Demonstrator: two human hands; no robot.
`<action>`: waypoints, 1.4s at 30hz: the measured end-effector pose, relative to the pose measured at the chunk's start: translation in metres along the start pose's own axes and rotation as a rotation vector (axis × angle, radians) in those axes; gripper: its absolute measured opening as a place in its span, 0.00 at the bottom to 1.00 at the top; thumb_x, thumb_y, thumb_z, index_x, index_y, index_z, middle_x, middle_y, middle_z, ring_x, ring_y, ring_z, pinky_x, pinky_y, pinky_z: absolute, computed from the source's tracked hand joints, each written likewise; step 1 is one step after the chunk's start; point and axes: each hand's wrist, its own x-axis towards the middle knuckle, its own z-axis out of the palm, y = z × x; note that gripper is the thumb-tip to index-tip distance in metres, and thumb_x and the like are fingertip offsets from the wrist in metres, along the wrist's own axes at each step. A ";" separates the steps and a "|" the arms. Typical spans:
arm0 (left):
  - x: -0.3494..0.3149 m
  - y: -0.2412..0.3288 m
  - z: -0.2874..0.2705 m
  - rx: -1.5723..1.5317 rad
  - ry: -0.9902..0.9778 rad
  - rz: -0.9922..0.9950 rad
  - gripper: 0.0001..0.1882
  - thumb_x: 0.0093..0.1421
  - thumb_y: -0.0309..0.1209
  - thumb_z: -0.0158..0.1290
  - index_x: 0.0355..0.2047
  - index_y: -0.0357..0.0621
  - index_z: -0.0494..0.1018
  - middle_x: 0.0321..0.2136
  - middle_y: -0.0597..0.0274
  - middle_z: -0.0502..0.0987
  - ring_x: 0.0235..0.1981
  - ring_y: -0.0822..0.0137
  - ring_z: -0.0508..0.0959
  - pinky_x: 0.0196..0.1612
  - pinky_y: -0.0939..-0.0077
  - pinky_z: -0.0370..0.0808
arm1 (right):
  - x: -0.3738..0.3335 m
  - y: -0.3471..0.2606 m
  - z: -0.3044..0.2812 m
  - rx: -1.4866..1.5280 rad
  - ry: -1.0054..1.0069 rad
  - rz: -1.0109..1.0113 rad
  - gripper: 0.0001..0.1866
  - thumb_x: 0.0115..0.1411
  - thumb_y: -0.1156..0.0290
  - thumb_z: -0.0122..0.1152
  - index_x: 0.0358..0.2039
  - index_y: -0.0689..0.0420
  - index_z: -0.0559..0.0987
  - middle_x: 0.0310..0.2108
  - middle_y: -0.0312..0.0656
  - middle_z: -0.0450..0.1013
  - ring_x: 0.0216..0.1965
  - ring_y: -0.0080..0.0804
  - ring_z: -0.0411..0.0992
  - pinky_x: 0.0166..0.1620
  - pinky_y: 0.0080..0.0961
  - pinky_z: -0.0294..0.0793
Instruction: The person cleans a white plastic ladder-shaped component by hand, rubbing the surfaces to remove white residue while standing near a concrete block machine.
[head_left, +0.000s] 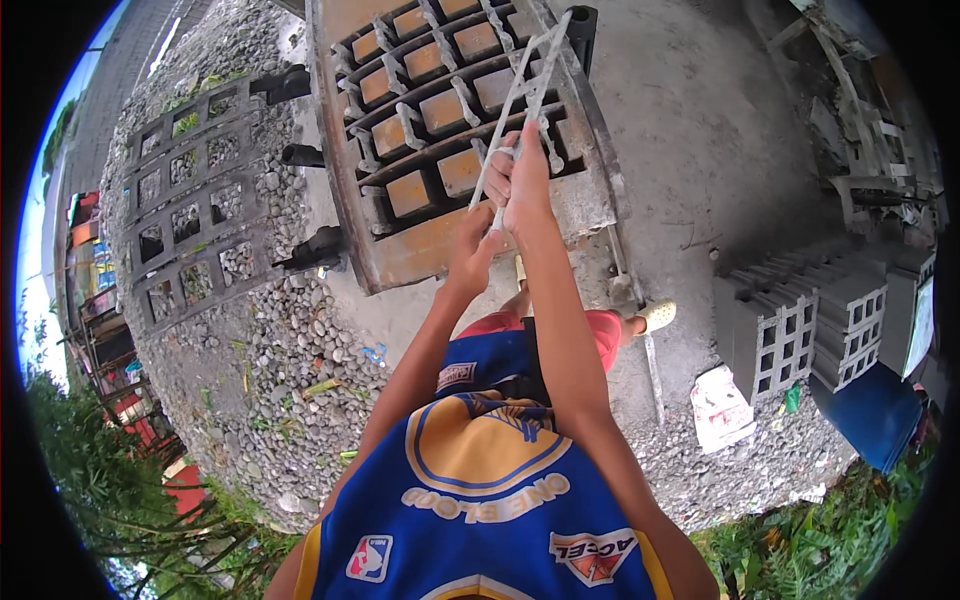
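A doubled whitish rope [516, 88] runs down from a black post [579, 38] at the mould's far right corner to my two hands. My right hand [526, 178] is closed on the strands, above the near part of the mould. Lower and a little to the left, my left hand [478, 240] is closed around the same rope. Beneath the rope lies a hollow-block mould [408, 253], a heavy rusty metal frame. Its rows of slots surround orange-brown square tops, with grey, cement-crusted bars between them. My hands hide part of its near right side.
A grey metal grid [222, 208] lies left of the mould, over gravel [310, 340]. Black pipe ends [318, 248] jut from the mould's left side. Stacked grey hollow blocks [790, 335], a white sack [722, 408] and a blue sheet [872, 415] are at right.
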 end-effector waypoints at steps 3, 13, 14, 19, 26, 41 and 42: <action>-0.010 -0.017 -0.018 0.114 -0.031 0.003 0.21 0.52 0.45 0.41 0.21 0.34 0.56 0.18 0.56 0.54 0.22 0.61 0.55 0.28 0.69 0.53 | 0.003 0.022 0.000 0.005 0.017 0.009 0.20 0.59 0.44 0.36 0.24 0.46 0.59 0.08 0.26 0.44 0.05 0.16 0.42 0.09 0.17 0.35; 0.009 0.027 0.002 -0.002 -0.087 0.247 0.25 0.54 0.46 0.36 0.32 0.31 0.63 0.23 0.50 0.61 0.25 0.60 0.60 0.30 0.71 0.57 | -0.023 -0.013 0.016 -0.071 -0.036 -0.184 0.21 0.59 0.43 0.37 0.24 0.49 0.60 0.07 0.26 0.44 0.04 0.16 0.43 0.07 0.16 0.36; 0.002 0.023 0.007 -0.087 -0.032 0.097 0.24 0.54 0.44 0.37 0.33 0.31 0.64 0.24 0.51 0.62 0.26 0.60 0.61 0.31 0.70 0.58 | -0.009 -0.005 0.008 -0.019 0.023 -0.055 0.21 0.59 0.43 0.37 0.24 0.48 0.60 0.07 0.27 0.44 0.04 0.17 0.42 0.08 0.17 0.36; -0.015 0.014 -0.015 0.014 -0.118 -0.124 0.22 0.53 0.40 0.39 0.36 0.29 0.65 0.28 0.51 0.67 0.30 0.60 0.65 0.36 0.70 0.62 | -0.010 0.010 0.007 -0.008 0.093 0.084 0.20 0.60 0.45 0.36 0.23 0.48 0.59 0.07 0.27 0.46 0.04 0.17 0.42 0.08 0.19 0.35; -0.020 0.023 0.000 -0.115 -0.055 -0.002 0.32 0.54 0.50 0.37 0.41 0.27 0.64 0.31 0.53 0.68 0.35 0.65 0.66 0.39 0.74 0.62 | -0.052 -0.014 0.034 -0.185 0.026 -0.160 0.20 0.60 0.45 0.37 0.24 0.48 0.61 0.08 0.25 0.44 0.05 0.15 0.42 0.09 0.17 0.37; -0.033 0.030 0.004 -0.080 0.016 0.167 0.30 0.56 0.49 0.32 0.37 0.30 0.66 0.28 0.55 0.72 0.31 0.68 0.70 0.34 0.75 0.64 | -0.060 0.009 0.034 -0.421 0.012 -0.241 0.20 0.60 0.46 0.38 0.25 0.50 0.61 0.08 0.27 0.45 0.04 0.16 0.44 0.07 0.16 0.39; -0.040 0.024 0.010 -0.184 0.005 0.103 0.27 0.55 0.45 0.34 0.37 0.29 0.66 0.30 0.50 0.72 0.34 0.60 0.70 0.37 0.71 0.64 | -0.057 0.012 0.025 -0.432 0.011 -0.260 0.20 0.60 0.46 0.38 0.25 0.50 0.61 0.08 0.27 0.45 0.04 0.16 0.44 0.07 0.16 0.39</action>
